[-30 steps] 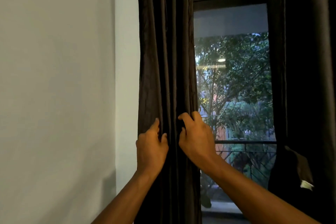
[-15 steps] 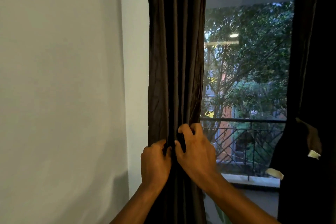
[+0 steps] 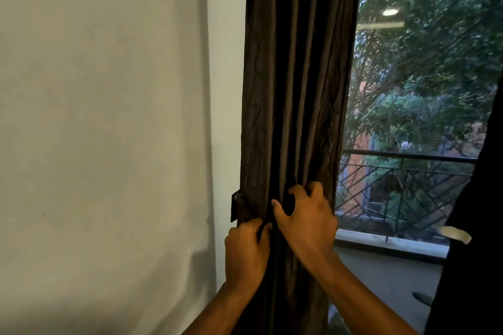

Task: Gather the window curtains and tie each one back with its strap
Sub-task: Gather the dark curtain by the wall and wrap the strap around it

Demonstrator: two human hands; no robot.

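Note:
The dark brown left curtain (image 3: 296, 76) hangs gathered in folds beside the window. My left hand (image 3: 246, 251) grips its left folds low down. My right hand (image 3: 306, 221) clutches the folds just to the right, fingers curled into the fabric. A short dark strap end (image 3: 237, 205) sticks out at the curtain's left edge, just above my left hand. The right curtain (image 3: 471, 226) is a dark mass at the frame's right edge, with a pale strap tip (image 3: 456, 234) poking out of it.
A plain pale wall (image 3: 103, 130) fills the left half. Between the curtains the window glass (image 3: 422, 90) shows trees and a black balcony railing (image 3: 402, 185) beyond a pale sill (image 3: 386, 243).
Both hands have slid down the left curtain and closed together on its folds. The view has dropped lower, and the strap end at the curtain's left edge has come into sight.

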